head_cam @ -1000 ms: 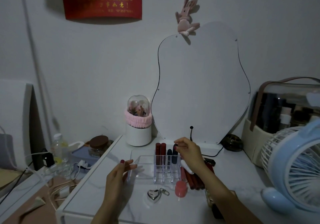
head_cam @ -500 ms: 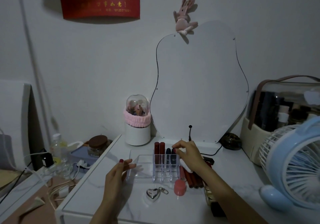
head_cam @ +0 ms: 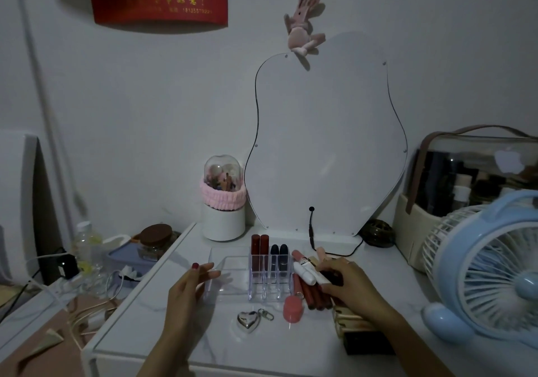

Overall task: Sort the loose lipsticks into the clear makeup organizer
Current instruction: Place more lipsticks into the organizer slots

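Dark lipstick tube (head_cam: 332, 278) pinched in the right hand (head_cam: 348, 282), over the loose lipsticks (head_cam: 313, 292) lying just right of the clear organizer (head_cam: 230, 274). Left hand (head_cam: 189, 285), fingers straight, touches the organizer's left wall. Two red and two navy lipsticks stand upright in its back slots (front slots unclear), on the white table (head_cam: 203, 344).
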